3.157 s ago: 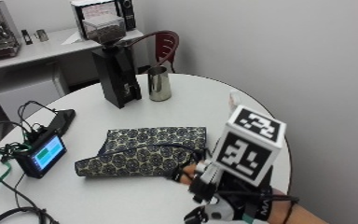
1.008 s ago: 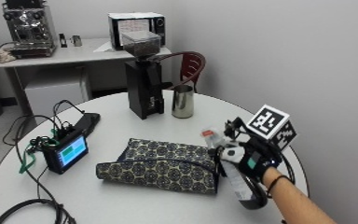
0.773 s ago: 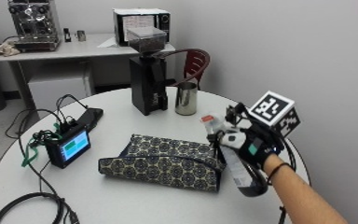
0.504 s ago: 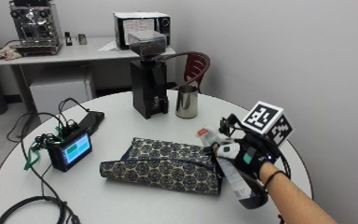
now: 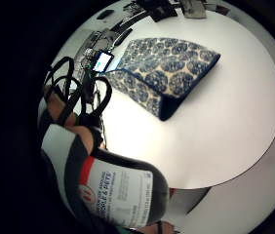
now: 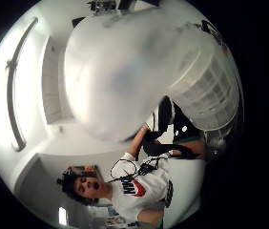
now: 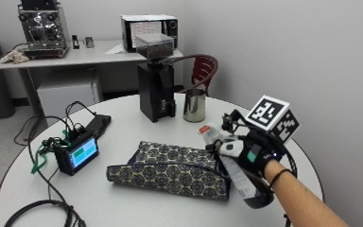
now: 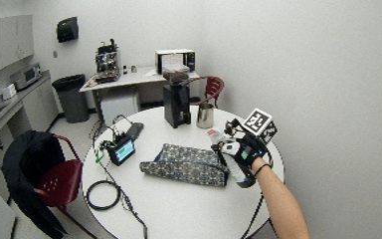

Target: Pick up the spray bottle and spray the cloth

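A folded blue-and-cream patterned cloth [image 7: 169,168] [image 8: 184,164] [image 5: 166,73] lies in the middle of the round white table [image 7: 137,208]. My gloved right hand [image 7: 252,155] [image 8: 242,151] grips a spray bottle [image 7: 239,178] and holds it tilted in the air just beyond the cloth's right end. The bottle's nozzle head [image 7: 208,132] sticks up out of the hand, toward the cloth side. The bottle's labelled body [image 5: 118,192] fills one edge of the little finger side palm view. A pale blurred part of the bottle [image 6: 120,71] covers much of the thumb side palm view.
A black coffee grinder [image 7: 155,82] and a metal jug [image 7: 194,105] stand at the table's far side. A small screen device [image 7: 78,153] with cables sits left of the cloth, with a coiled cable [image 7: 40,213] near the front left edge. A red chair [image 7: 202,71] stands behind the table.
3.2 s ago the hand was low at the table's near edge; now it holds the bottle raised beside the cloth's right end. Over the last second it has hardly moved; the camera has shifted.
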Motion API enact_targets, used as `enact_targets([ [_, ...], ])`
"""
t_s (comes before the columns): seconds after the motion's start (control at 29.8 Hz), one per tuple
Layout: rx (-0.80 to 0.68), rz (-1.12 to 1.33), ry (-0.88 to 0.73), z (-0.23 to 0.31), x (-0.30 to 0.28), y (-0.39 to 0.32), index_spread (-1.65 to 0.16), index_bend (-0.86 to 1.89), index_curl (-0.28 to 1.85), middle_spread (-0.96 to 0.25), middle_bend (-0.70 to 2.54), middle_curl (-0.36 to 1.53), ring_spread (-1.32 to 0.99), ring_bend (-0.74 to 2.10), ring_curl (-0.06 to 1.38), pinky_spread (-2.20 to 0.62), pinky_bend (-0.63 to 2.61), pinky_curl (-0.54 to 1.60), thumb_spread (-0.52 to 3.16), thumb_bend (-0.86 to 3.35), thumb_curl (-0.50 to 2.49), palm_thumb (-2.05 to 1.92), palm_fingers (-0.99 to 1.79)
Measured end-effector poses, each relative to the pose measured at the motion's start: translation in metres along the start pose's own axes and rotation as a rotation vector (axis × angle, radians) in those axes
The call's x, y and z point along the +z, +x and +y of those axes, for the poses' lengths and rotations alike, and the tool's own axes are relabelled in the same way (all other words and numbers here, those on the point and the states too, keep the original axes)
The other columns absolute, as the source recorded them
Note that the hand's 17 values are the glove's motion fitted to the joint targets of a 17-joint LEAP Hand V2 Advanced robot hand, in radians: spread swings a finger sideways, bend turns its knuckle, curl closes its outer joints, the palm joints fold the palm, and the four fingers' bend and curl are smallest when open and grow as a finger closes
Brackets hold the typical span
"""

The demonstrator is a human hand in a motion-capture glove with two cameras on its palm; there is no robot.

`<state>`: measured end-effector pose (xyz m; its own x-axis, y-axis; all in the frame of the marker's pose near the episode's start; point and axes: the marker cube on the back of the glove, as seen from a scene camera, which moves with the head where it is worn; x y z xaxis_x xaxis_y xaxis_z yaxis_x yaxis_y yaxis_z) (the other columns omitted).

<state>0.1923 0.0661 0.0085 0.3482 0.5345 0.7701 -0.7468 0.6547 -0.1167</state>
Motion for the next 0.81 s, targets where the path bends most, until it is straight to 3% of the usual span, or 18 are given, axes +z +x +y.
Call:
enact_targets([
  [0.17,0.047,-0.005,-0.055,0.001,0.024,0.033,-0.15,0.15,0.37,-0.07,0.6,0.49,-0.08,0.7,0.44,0.01,0.3,0.37,1.12,-0.02,0.48,0.84,1.26],
  [0.47,0.0,0.023,0.007,0.013,-0.004,-0.004,-0.15,0.15,0.38,-0.07,0.6,0.49,-0.08,0.7,0.44,0.01,0.3,0.37,1.13,-0.02,0.49,0.84,1.26],
  [0.67,0.096,0.041,-0.064,0.014,0.026,0.038,-0.15,0.15,0.38,-0.07,0.6,0.49,-0.08,0.7,0.44,0.01,0.3,0.37,1.13,-0.02,0.49,0.84,1.26],
  [0.81,0.077,0.01,-0.054,0.016,0.028,0.045,-0.15,0.15,0.39,-0.07,0.61,0.49,-0.08,0.7,0.44,0.01,0.31,0.37,1.13,-0.02,0.49,0.84,1.26],
])
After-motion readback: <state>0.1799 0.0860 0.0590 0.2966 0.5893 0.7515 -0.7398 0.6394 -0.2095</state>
